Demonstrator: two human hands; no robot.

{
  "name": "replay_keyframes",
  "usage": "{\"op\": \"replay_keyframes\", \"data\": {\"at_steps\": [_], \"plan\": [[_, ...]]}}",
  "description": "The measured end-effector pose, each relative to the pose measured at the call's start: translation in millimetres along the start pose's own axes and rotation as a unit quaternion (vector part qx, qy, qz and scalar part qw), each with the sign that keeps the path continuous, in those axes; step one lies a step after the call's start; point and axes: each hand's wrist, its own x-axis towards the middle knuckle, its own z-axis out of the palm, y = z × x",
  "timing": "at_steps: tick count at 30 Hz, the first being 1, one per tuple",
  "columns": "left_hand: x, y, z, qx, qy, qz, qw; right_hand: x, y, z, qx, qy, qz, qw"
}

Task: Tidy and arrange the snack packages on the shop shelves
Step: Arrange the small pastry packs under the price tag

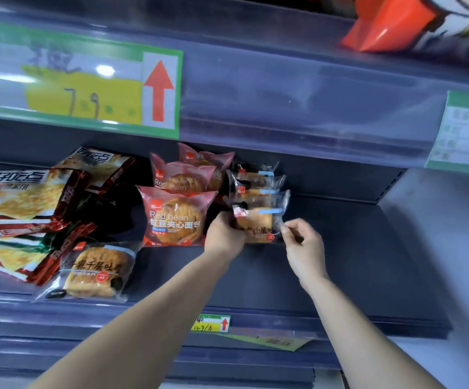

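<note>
A clear-wrapped toast package [257, 220] stands on its bottom edge on the middle shelf, printed face toward the viewer. It fronts a short row of matching packs [255, 178], and that row's long axis runs straight back toward the rear wall.

The person's left hand [223, 235] grips the package's left edge, fingers curled round behind the wrapper. The right hand [303, 245] pinches the right side seam between thumb and forefinger. The package therefore sits directly between the two hands, with the left hand taking more of it.

Just beside it on the left stands a file of red bean bread packs [175, 217], so room there is tight. To the right, the dark shelf [368, 262] lies bare up to the side wall, offering free room for sliding. The upper shelf's price rail [284, 102] overhangs, which probably limits any lift.

Further left, near the front lip, another toast pack [95, 272] lies flat and askew against slumped biscuit bags [17, 197].
</note>
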Motion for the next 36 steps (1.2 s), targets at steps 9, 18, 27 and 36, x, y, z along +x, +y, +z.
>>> {"op": "replay_keyframes", "data": {"at_steps": [9,18,27,36], "plan": [[9.8,-7.0,0.3,0.048,0.020,0.073,0.996,15.6,1.2,23.4,-0.032,-0.006,0.073,0.997],[8.4,-5.7,-12.4,0.123,0.009,0.088,0.988,14.8,-7.3,32.9,0.001,0.009,0.127,0.992],[-33.3,-10.6,-30.6,0.164,-0.041,0.164,0.972,-20.0,-31.1,42.7,-0.032,0.112,0.101,0.988],[-46.6,-20.0,-138.9,0.359,0.072,0.152,0.918,-75.2,-80.7,101.4,0.008,-0.211,0.100,0.972]]}}
